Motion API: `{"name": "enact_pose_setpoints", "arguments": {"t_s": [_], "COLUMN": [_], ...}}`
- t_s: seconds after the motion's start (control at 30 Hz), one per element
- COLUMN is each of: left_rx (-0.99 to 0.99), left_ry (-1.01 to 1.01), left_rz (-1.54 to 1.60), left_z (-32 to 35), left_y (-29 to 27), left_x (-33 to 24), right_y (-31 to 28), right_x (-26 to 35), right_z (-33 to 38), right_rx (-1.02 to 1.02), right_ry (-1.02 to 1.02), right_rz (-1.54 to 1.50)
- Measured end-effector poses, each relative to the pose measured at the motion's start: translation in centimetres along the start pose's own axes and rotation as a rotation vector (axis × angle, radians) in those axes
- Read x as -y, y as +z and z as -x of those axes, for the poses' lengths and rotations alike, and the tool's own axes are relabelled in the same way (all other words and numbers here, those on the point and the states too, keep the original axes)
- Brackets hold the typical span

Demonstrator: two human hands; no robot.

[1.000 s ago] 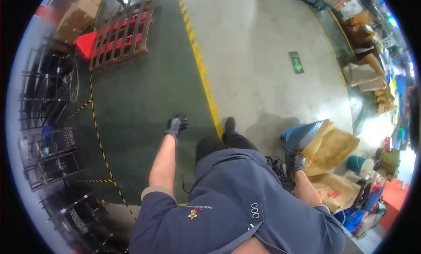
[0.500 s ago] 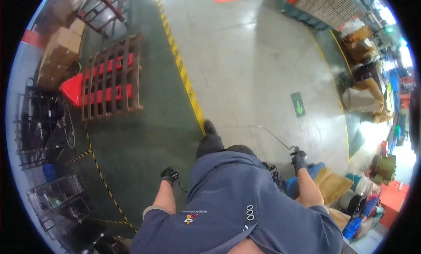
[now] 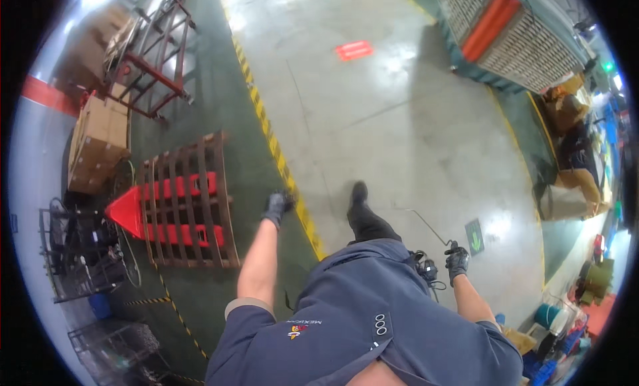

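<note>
My right hand [image 3: 457,261], in a dark glove, is closed around the end of a thin bent metal rod [image 3: 431,227]. The rod reaches forward and left over the grey floor, with a bend partway along. My left hand [image 3: 277,208], gloved too, is held out ahead on the left, above the yellow-and-black floor tape [image 3: 269,136]. Its fingers are dark and blurred, and nothing shows sticking out of them. A dark device with a cable [image 3: 426,267] hangs at my right hip.
Left of me, a wooden pallet [image 3: 229,236] lies over a red pallet jack [image 3: 124,213]. Beyond are stacked cartons [image 3: 100,143] and a red metal frame cart [image 3: 156,69]. A large slatted crate [image 3: 459,19] stands ahead right. A white bucket [image 3: 558,321] and bundles line the right side.
I have moved forward; the pallet, cartons and floor signs sit lower in view. My left hand has swung forward. The other foot now leads, and the rod stays in my right hand.
</note>
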State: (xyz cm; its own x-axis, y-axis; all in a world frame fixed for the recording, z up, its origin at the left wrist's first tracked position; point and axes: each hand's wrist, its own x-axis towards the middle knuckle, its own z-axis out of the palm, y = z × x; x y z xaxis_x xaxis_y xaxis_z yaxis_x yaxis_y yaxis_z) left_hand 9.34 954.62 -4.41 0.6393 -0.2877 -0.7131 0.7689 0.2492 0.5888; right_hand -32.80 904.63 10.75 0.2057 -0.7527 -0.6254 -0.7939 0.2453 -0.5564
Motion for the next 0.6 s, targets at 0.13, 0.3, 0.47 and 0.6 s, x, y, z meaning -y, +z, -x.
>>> {"name": "enact_pose_setpoints", "arguments": {"t_s": [0.13, 0.3, 0.47, 0.6], "left_rx": [-0.181, -0.334, -0.099, 0.227], "left_ry": [-0.209, -0.259, -0.075, 0.038], "left_rz": [0.025, 0.412, 0.080, 0.619], "left_z": [-2.0, -2.1, -7.1, -22.0], "left_y": [3.8, -0.7, -3.9, -0.5], "left_x": [-0.7, -2.4, -5.1, -17.8], "right_y": [3.5, 11.8, 21.5, 25.9], "right_x": [13.0, 30.5, 47.0, 56.5], "right_z": [-7.9, -17.6, -23.0, -27.8], "right_rx": [0.009, 0.100, 0.134, 0.069], "right_ry": [0.015, -0.118, -0.146, -0.098], "right_rz": [-0.075, -0.113, -0.092, -0.068]}}
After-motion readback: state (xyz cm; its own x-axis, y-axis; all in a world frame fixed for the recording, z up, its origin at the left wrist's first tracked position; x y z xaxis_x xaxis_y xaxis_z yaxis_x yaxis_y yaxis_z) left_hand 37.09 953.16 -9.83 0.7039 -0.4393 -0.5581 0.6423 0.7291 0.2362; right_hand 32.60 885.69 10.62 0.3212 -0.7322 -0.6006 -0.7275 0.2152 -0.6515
